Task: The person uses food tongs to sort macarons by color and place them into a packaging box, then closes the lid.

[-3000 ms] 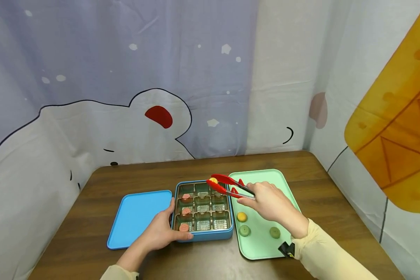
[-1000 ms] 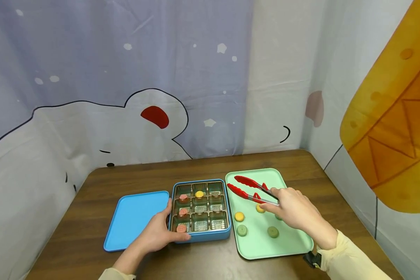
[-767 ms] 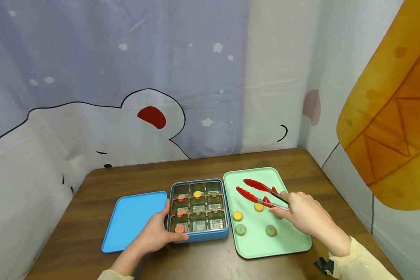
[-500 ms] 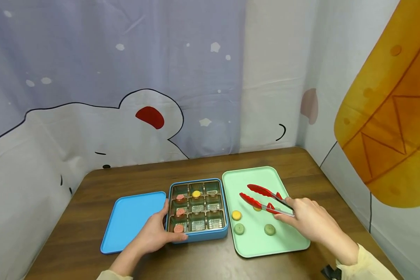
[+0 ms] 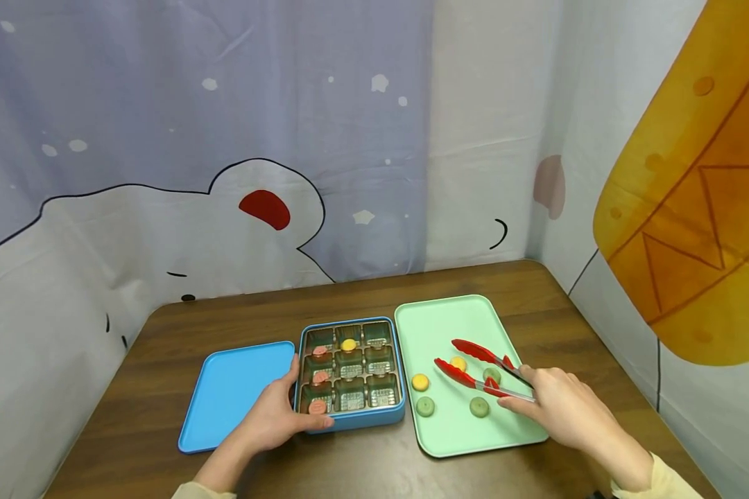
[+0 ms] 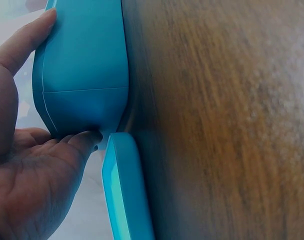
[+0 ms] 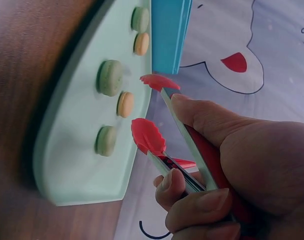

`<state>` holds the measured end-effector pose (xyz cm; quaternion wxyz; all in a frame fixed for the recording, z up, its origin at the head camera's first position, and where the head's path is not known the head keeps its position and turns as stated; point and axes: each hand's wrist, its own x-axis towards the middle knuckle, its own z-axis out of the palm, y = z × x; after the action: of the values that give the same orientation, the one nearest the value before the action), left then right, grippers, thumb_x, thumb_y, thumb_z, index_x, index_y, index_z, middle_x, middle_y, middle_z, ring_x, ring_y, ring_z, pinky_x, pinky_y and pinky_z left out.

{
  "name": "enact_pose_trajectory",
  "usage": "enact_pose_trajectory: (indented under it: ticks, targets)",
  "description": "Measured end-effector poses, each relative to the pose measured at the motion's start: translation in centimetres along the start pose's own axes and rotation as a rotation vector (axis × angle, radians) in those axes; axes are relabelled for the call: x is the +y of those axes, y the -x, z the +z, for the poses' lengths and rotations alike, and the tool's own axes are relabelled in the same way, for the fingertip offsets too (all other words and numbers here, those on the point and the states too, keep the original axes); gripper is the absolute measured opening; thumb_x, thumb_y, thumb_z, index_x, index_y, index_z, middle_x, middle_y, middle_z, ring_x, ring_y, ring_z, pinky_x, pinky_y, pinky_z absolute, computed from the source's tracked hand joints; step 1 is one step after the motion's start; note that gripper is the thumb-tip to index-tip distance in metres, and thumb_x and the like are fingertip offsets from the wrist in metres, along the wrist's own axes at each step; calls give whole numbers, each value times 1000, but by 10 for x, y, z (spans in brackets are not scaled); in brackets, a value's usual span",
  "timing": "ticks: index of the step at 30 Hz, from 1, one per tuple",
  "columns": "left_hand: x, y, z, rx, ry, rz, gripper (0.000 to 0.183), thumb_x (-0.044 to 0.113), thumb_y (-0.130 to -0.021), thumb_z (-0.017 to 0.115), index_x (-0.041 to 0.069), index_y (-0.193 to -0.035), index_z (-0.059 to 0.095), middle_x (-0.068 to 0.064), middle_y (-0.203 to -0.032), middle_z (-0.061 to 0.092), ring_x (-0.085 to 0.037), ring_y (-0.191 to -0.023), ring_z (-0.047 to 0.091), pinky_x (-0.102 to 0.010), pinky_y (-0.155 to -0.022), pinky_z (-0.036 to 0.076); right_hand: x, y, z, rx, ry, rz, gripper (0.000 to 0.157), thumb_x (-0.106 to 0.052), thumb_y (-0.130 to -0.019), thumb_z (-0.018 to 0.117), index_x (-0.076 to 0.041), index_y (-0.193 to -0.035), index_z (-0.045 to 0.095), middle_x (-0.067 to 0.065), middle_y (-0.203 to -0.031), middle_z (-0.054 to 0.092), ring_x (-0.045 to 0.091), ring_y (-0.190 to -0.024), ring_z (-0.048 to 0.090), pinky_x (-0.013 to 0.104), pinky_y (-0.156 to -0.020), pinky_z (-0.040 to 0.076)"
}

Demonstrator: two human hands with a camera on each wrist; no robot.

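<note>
By the tray [image 5: 443, 320], the right hand [image 5: 563, 405] grips tongs [image 5: 458, 374]; the left hand [image 5: 276, 416] clasps the box [image 5: 377, 417].

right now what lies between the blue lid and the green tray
The sectioned blue box lies between the blue lid and green tray, with the left hand gripping its near-left corner; the head view shows this.

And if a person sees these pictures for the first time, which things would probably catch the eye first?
Probably the red-tipped tongs, spread open in the right hand over the pale green tray. The big orange shape printed on the cloth, at the head view's right edge, may come next. Then perhaps the blue box left of the tray, its compartments holding one yellow piece and three pink pieces.
</note>
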<state>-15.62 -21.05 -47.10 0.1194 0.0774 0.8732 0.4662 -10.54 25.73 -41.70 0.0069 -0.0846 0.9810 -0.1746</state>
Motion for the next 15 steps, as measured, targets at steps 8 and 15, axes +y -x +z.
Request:
enact_pose_trajectory:
  ticks: [8,15]
  targets:
    - [1,1,0,0,12,15,142,35,-72,101,-7,-166,3,-9,-139,67,-24,-125,62,-47,-104,49,4,6,3,7,0,13,46,-56,-90,81,-13,-101,69,-5,-66,48,19,-61,48,36,-51,36]
    - [0,1,0,0,-4,19,142,38,-73,100,-7,-166,2,-14,-145,62,-29,-134,56,-50,-108,46,5,9,5,7,-14,11,45,-56,-90,81,-14,-97,68,-5,-65,46,17,-60,47,36,-50,35]
